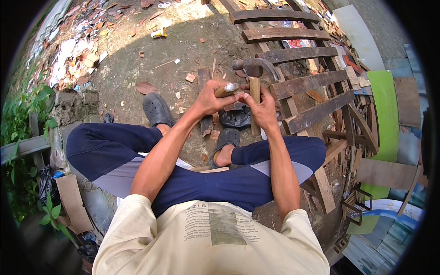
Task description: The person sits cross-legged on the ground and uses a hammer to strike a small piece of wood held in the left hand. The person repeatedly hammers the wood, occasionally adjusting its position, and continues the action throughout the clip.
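Note:
A claw hammer with a rusty head (253, 69) stands upright in front of me, head up. My right hand (264, 110) is closed around its wooden handle (254, 88). In my left hand (210, 98) is a short wooden handle (223, 91) with a silvery end; the rest of that tool is hidden by my fingers, so its kind does not show. Both hands are close together, and the left fingertips come near the right thumb beside the hammer handle. Below them a black plastic bag (235, 119) lies on the ground next to a dark wooden strip (204, 81).
A slatted wooden frame (302, 55) leans close to my right hand. My clogs (158, 109) rest on dirt ground with wood scraps (190, 78) and leaves. At the right are a green panel (385, 114) and stacked boards; a broken concrete block (75, 105) stands left.

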Available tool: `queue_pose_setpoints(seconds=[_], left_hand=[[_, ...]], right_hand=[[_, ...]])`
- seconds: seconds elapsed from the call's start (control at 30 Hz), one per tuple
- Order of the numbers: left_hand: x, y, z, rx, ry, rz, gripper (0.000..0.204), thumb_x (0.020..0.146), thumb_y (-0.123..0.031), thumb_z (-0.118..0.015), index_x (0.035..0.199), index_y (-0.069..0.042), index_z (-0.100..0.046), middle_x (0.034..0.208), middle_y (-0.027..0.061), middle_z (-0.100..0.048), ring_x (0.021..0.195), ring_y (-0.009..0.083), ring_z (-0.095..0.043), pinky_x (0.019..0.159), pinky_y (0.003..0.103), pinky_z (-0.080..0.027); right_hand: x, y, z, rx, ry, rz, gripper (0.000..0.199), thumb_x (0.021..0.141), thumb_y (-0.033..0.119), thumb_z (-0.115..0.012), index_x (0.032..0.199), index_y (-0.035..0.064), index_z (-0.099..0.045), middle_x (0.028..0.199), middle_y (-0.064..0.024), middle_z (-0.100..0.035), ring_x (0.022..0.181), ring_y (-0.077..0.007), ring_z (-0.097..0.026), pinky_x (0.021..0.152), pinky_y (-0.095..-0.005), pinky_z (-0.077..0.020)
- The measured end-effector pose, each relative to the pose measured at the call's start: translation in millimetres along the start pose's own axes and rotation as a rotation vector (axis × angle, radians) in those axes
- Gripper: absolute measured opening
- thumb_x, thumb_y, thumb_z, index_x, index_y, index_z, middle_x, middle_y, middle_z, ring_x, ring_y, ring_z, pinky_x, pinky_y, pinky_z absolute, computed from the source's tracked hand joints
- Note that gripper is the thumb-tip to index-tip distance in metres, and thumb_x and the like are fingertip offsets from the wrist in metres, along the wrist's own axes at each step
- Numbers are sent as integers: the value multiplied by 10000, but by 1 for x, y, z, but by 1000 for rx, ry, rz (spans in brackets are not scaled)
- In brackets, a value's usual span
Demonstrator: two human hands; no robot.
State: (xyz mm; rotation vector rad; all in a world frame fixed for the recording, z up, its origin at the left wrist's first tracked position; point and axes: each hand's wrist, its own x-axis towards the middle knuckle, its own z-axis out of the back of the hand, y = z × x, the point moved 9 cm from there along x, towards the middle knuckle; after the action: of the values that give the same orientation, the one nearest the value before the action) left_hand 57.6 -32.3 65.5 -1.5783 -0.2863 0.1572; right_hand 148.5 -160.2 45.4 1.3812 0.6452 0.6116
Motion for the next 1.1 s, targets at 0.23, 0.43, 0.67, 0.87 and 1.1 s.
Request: queue_pose_setpoints(seconds=[0.23, 0.43, 0.67, 0.87, 1.1], left_hand=[[0, 3, 1, 2, 16, 10, 177, 855, -172, -733, 799, -19, -665, 657, -43, -570, 616, 49, -491, 536, 266, -378], [2, 9, -1, -8, 30, 0, 144, 836, -142, -748, 862, -5, -712, 708, -19, -629, 653, 51, -533, 569, 257, -416], [2, 10, -4, -9, 53, -3, 132, 831, -127, -742, 856, -1, -712, 714, -12, -634, 652, 52, -532, 568, 259, -414], [3, 5, -4, 7, 56, -12, 142, 833, -130, -731, 800, 0, -685, 673, -20, -595, 614, 58, -506, 537, 269, -379], [5, 4, -9, -41, 101, -49, 160, 815, -141, -759, 904, -9, -758, 721, 5, -685, 685, 46, -565, 600, 260, -451]], right_hand=[[-1, 3, -2, -13, 10, -24, 278, 966, 75, -634, 1209, -51, -585, 1084, -131, -688, 982, -203, -721, 851, -325, -585], [0, -1, -3, -27, 48, -46, 299, 982, 63, -612, 1244, -72, -560, 1132, -149, -664, 997, -208, -702, 895, -347, -600], [-1, 2, -2, -8, 49, -20, 296, 986, 58, -601, 1250, -67, -554, 1139, -144, -658, 1001, -208, -700, 897, -349, -597], [-1, 0, 0, 13, 27, -15, 269, 964, 52, -619, 1211, -47, -583, 1100, -127, -677, 1007, -205, -714, 866, -330, -584], [-10, 18, 2, -39, 5, -42, 248, 956, 80, -644, 1176, -28, -607, 1048, -110, -694, 819, -151, -704, 707, -285, -574]])
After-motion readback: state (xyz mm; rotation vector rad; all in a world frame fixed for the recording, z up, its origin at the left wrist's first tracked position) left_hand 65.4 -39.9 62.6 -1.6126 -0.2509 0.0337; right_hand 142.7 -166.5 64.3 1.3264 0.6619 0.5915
